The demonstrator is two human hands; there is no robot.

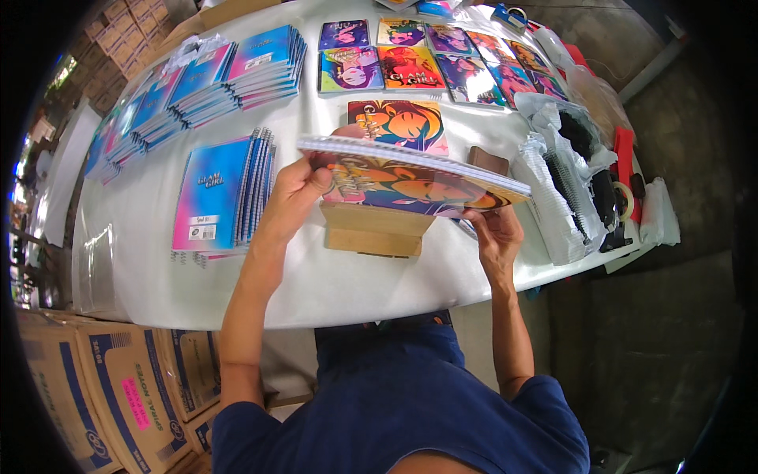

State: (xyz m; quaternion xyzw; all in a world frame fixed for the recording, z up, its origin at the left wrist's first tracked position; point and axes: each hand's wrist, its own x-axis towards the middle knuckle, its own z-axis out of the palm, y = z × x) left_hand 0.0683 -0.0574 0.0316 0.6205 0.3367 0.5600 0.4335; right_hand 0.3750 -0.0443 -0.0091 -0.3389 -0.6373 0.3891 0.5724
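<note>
A spiral notebook (418,186) with an orange and purple illustrated cover is held tilted above the table, its page edge facing up and away. My left hand (300,186) is closed on its left end, thumb on the cover. The fingers of my right hand (496,233) pinch its lower right edge. Beneath the notebook lies a brown cardboard piece (375,233), partly hidden by it. Just beyond, another orange illustrated notebook (403,122) lies flat, its near part covered by the held one. A dark brown block-like object (488,160) sits behind its right end.
Blue and pink notebooks (212,193) are stacked at the left, with more stacks (193,87) behind. Several colourful notebooks (407,67) lie in rows at the back. Plastic-wrapped black spiral coils (560,189) and a tape roll (625,201) sit right. Cartons (126,387) stand lower left.
</note>
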